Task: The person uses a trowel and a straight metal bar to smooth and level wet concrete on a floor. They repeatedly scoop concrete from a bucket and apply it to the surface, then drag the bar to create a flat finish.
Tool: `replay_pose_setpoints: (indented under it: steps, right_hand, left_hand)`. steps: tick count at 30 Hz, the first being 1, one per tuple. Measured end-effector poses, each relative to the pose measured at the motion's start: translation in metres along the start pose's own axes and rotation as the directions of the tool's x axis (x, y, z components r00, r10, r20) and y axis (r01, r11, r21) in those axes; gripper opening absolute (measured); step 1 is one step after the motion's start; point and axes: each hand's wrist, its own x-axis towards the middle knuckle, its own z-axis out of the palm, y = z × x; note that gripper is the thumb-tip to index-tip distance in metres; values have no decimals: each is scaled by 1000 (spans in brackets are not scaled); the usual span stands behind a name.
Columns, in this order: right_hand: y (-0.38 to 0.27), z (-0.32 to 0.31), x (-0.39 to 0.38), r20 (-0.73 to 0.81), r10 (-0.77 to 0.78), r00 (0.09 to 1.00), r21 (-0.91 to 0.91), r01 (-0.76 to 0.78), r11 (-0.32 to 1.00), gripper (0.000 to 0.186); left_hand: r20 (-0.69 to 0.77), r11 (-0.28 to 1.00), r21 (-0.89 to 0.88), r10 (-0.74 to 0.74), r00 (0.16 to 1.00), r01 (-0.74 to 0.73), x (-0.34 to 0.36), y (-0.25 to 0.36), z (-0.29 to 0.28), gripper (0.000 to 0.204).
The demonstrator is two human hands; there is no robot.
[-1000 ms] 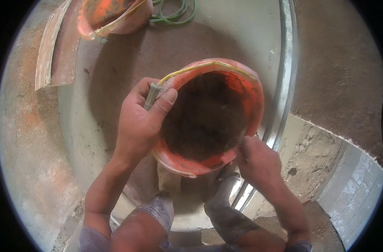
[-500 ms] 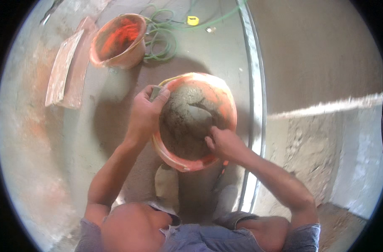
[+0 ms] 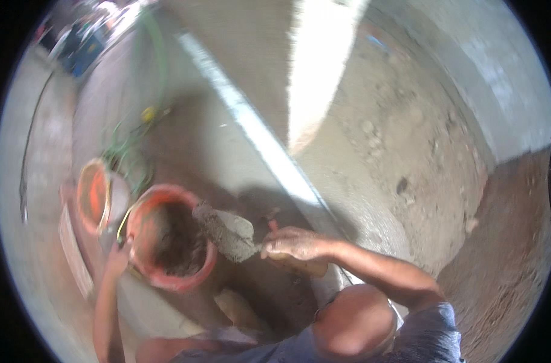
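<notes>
An orange bucket of grey wet mortar stands in front of me, left of centre. My left hand is closed at its left side, by the yellow wire handle; exactly which part it grips is blurred. To the right of the bucket, my right hand is closed round a trowel. The trowel blade points left towards the bucket rim, with a lump of mortar on it. Most of the trowel's handle is hidden in my fingers.
A second orange bucket stands at the left, beside coils of green hose and a board. A long pale straightedge runs diagonally across the floor. Beyond it lies rough earth. A yellow object lies by the hose.
My view has swung to the right. The trowel, its blade in the mortar before, is now out of the bucket with a load. My left hand has gone lower on the bucket's left side.
</notes>
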Motion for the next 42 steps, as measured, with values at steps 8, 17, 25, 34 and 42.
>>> replay_pose_setpoints:
  steps: [8, 17, 25, 34, 42]
  right_hand:
    - [56, -75, -165, -588, 302, 750, 35, -350, 936, 49]
    - [114, -144, -134, -643, 340, 686, 475, 9, 880, 26]
    - [86, -198, -163, -949, 169, 268, 255, 327, 910, 21]
    - [130, -121, -43, -799, -174, 576, -368, -239, 898, 35]
    - [97, -156, -121, -876, -63, 477, -225, -291, 930, 36]
  left_hand:
    - [272, 656, 382, 594, 757, -652, -105, 328, 132, 37]
    - [413, 291, 689, 595, 690, -664, -73, 420, 347, 91]
    - [492, 188, 782, 400, 773, -595, -68, 431, 365, 103]
    - [445, -24, 838, 607, 658, -545, -57, 408, 383, 100]
    - [432, 171, 743, 616, 659, -647, -59, 412, 374, 63]
